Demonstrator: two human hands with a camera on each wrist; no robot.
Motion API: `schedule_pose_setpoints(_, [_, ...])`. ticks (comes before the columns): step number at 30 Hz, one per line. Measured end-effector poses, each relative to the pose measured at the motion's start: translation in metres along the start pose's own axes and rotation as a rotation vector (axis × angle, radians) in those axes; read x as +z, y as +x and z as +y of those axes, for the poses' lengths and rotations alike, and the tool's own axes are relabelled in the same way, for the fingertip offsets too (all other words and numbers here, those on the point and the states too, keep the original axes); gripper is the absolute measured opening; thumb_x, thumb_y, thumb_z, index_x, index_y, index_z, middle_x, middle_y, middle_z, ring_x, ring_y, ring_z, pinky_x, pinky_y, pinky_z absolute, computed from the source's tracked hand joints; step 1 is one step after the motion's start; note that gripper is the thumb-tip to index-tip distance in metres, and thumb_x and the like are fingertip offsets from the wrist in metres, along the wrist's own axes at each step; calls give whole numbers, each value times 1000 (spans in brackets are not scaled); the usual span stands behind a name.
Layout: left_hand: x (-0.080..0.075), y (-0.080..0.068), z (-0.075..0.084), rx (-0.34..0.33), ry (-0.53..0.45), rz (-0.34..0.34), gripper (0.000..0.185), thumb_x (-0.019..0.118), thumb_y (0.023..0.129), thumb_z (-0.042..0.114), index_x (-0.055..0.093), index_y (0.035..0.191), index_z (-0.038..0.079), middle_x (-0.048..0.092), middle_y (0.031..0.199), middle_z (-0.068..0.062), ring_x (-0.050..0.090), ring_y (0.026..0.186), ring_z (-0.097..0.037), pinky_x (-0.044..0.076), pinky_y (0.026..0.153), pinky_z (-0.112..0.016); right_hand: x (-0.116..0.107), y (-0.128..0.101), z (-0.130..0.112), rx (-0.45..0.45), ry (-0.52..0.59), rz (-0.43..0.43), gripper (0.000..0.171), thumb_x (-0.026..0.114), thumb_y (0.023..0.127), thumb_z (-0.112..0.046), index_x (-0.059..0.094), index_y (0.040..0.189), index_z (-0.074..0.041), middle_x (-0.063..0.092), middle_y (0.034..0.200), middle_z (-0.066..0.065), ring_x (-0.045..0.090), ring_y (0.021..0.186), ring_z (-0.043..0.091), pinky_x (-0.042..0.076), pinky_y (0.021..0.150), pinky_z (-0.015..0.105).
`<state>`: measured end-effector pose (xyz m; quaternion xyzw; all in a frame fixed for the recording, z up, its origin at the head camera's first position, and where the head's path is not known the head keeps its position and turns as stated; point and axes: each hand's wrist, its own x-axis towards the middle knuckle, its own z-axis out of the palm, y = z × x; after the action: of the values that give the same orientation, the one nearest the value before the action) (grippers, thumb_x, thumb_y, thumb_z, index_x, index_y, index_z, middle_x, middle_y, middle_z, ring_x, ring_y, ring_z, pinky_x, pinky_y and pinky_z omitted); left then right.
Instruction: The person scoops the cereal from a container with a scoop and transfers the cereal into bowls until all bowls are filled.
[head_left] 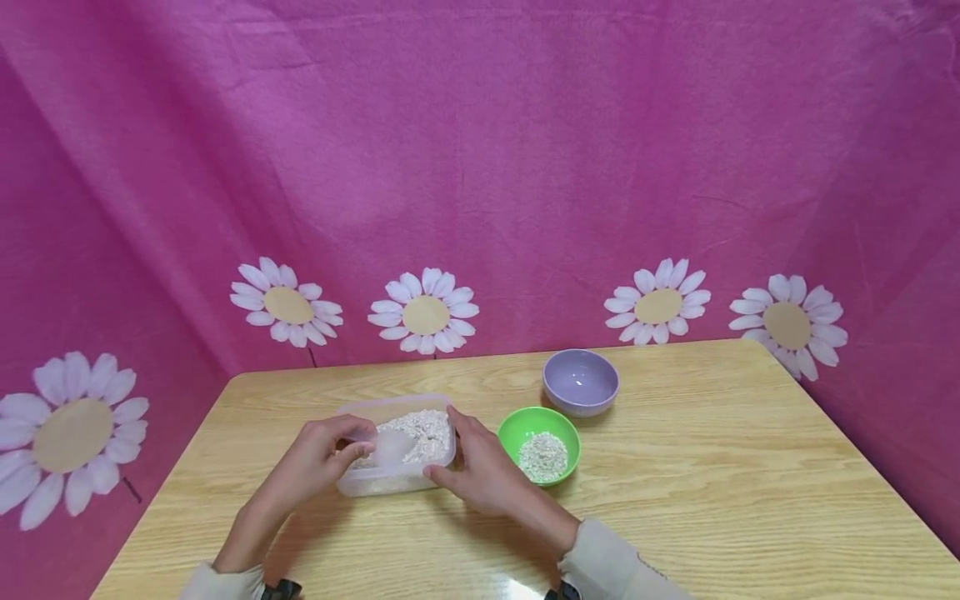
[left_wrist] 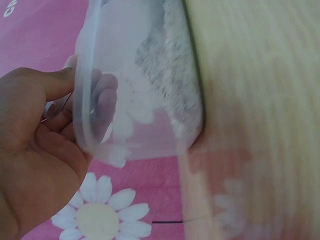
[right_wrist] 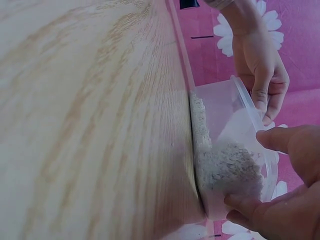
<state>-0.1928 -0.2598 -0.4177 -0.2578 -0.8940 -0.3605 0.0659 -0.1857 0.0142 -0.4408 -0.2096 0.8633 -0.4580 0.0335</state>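
Observation:
A translucent plastic container (head_left: 390,483) of pale flakes, like oats (head_left: 429,429), rests on the table. My left hand (head_left: 327,450) pinches the handle of a translucent scoop (head_left: 392,448) over its left part, the scoop's bowl down among the flakes. In the left wrist view that hand (left_wrist: 45,135) is at the container's rim, its fingertips blurred through the clear wall. My right hand (head_left: 483,467) grips the container's right end; the right wrist view has its thumb and fingers (right_wrist: 245,207) spread along the wall. Right of this hand sits a green bowl (head_left: 513,429) with some flakes.
An empty purple bowl (head_left: 581,383) stands behind the green bowl, near the table's back edge. The wooden table (head_left: 720,467) extends to the right. Behind it hangs a pink cloth (head_left: 480,167) printed with white daisies.

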Motion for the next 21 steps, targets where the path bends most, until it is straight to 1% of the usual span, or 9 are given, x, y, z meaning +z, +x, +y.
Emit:
schedule_pose_setpoints(3, [4,1,1,-18,-8,3,8,75,98,4,77,106,3,77,98,-2,65,83,1,59,73,-24,1,0,1,-9,2,7,92,83,95,-26,33,162,9,48,161,28,48,152,37,38,126,53])
schedule_pose_setpoints(7, [5,1,2,-37,1,9,8,74,99,5,77,106,3,77,97,-1,65,83,0,58,73,-24,2,0,2,-19,-6,12,92,83,94,-27,33,162,10,48,161,28,48,151,38,38,126,54])
schedule_pose_setpoints(10, [5,0,1,-37,13,9,8,74,99,4,77,107,4,77,97,-2,66,83,0,59,74,-24,2,1,2,-20,-15,11,91,83,95,-27,33,162,10,49,161,28,49,151,37,38,125,54])
schedule_pose_setpoints(17, [6,-1,-3,-42,21,0,9,76,98,4,77,107,6,77,98,0,67,85,0,60,78,-25,1,2,2,16,-5,-1,91,82,95,-27,33,164,6,49,162,26,50,150,35,40,125,51])
schedule_pose_setpoints(21, [3,-1,-4,-37,17,4,9,75,98,6,78,107,7,76,100,1,67,86,0,61,78,-25,0,1,1,15,-9,4,91,83,95,-27,34,163,8,49,161,26,50,149,37,39,125,53])
